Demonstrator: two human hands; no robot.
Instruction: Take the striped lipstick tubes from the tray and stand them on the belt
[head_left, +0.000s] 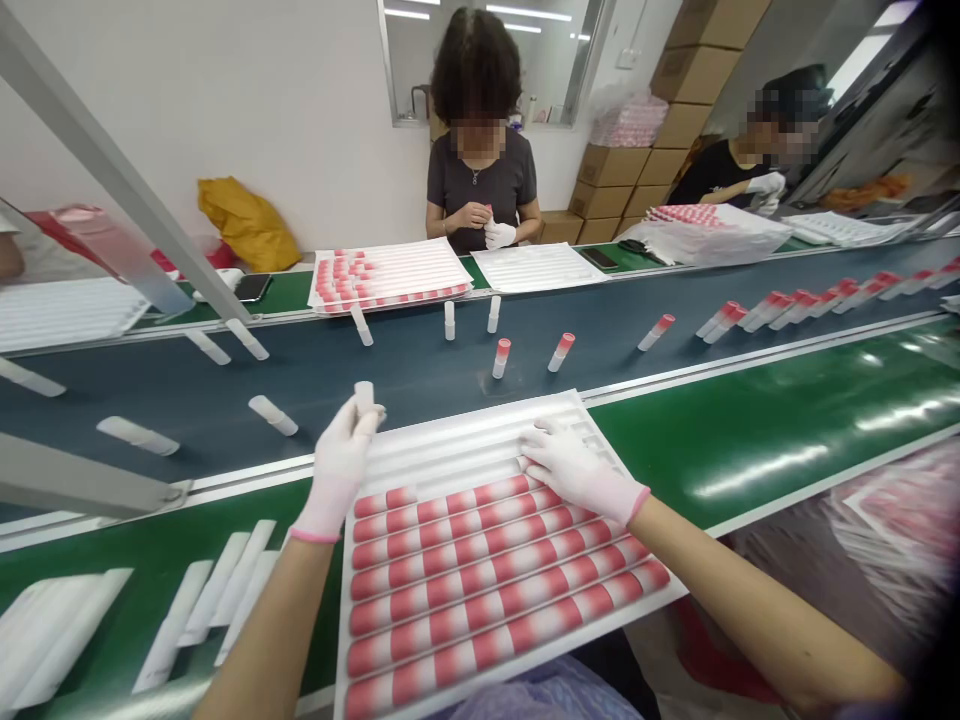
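My left hand (343,450), in a white glove with a pink cuff, grips a short white tube (364,394) held upright over the tray's far left corner. My gloved right hand (566,460) reaches over the tray's far right part, fingers curled round a tube (523,464) of which only a pale end shows. Beneath both hands lies a white grooved tray (450,455). Its nearer grooves are filled with red-and-white tubes (450,570) lying end to end. Another groove holds a few at its left end, and the farthest grooves show bare white.
A dark conveyor belt (420,375) runs across, carrying upright white tubes (449,320) and red-topped tubes (561,352). White tubes (217,590) lie on the green surface (750,420) at left. A co-worker (484,170) sits opposite, another (742,165) at right. A grey metal post (135,160) slants at left.
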